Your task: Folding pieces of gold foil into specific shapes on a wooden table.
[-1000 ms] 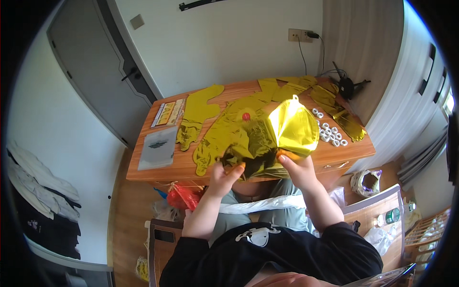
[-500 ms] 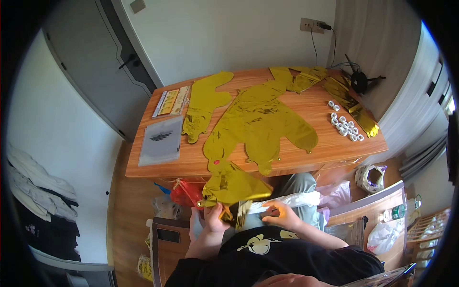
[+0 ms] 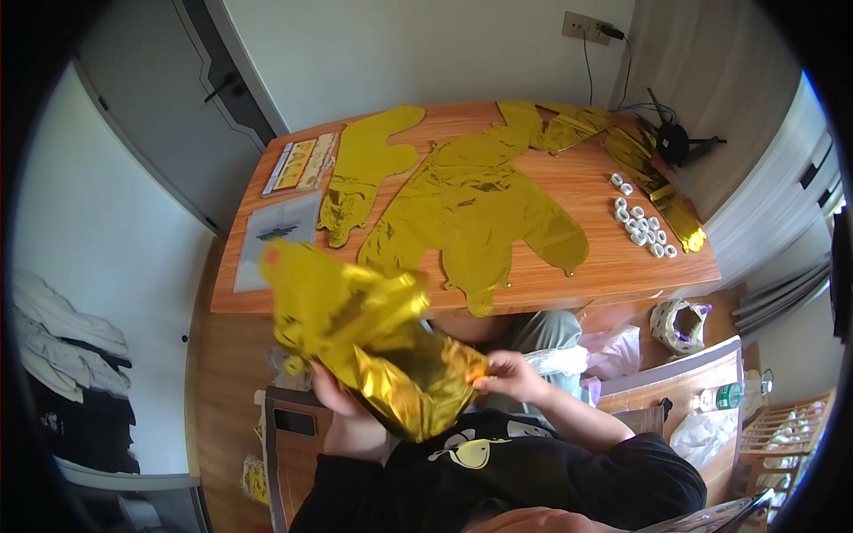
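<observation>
A crumpled gold foil balloon (image 3: 355,315), flat and without air, hangs above my lap and overlaps the near left table edge. Its upper end, with a small red spot, is blurred by motion. My left hand (image 3: 336,393) grips its lower left side; most of those fingers are behind the foil. At the balloon's right end, my right hand (image 3: 514,375) pinches the edge between thumb and fingers. More flat gold foil balloons lie on the wooden table, a large lobed one (image 3: 480,209) in the middle and a narrower one (image 3: 364,164) to its left.
White tape rolls (image 3: 640,226) cluster on the table's right, near a black router (image 3: 673,142). Clear plastic sleeves (image 3: 258,258) and a printed card pack (image 3: 302,164) lie at the left. A phone (image 3: 295,423) rests beside my left arm; bags and a bottle (image 3: 720,397) are at right.
The balloon has swung up and left from my lap, its red-spotted end lifting off the table edge. My left hand moved left; my right hand has closed on the foil.
</observation>
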Motion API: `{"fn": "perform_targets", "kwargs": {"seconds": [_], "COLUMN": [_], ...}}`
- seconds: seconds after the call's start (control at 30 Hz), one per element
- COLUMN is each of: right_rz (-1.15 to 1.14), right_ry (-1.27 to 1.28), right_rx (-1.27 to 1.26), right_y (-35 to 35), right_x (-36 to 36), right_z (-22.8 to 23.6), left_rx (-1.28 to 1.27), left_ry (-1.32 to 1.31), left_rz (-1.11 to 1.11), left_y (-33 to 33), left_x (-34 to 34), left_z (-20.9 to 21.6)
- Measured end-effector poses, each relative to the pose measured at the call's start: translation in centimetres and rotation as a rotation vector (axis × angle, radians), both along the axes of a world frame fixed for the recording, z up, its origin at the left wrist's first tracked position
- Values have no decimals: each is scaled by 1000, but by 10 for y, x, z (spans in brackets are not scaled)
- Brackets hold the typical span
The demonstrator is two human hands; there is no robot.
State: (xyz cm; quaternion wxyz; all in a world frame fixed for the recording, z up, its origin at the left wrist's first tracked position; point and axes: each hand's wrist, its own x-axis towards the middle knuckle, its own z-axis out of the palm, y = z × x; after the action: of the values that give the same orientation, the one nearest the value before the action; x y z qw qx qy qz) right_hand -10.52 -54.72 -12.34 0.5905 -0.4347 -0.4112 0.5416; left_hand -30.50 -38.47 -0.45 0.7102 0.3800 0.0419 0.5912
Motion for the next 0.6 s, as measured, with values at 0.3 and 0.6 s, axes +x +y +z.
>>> {"fn": "perform_targets", "kwargs": {"seconds": [0.3, 0.6], "right_rz": [-730, -321], "right_ry": [-546, 239], "right_rx": [385, 706], "right_y": [5, -25], "right_x": [50, 96], "right_z": [94, 82], "left_rx": [-42, 175], "left_ry": [171, 406], "left_rz": [50, 59], "left_y": [111, 150], "left_x": [65, 131], "left_z": [79, 91]}}
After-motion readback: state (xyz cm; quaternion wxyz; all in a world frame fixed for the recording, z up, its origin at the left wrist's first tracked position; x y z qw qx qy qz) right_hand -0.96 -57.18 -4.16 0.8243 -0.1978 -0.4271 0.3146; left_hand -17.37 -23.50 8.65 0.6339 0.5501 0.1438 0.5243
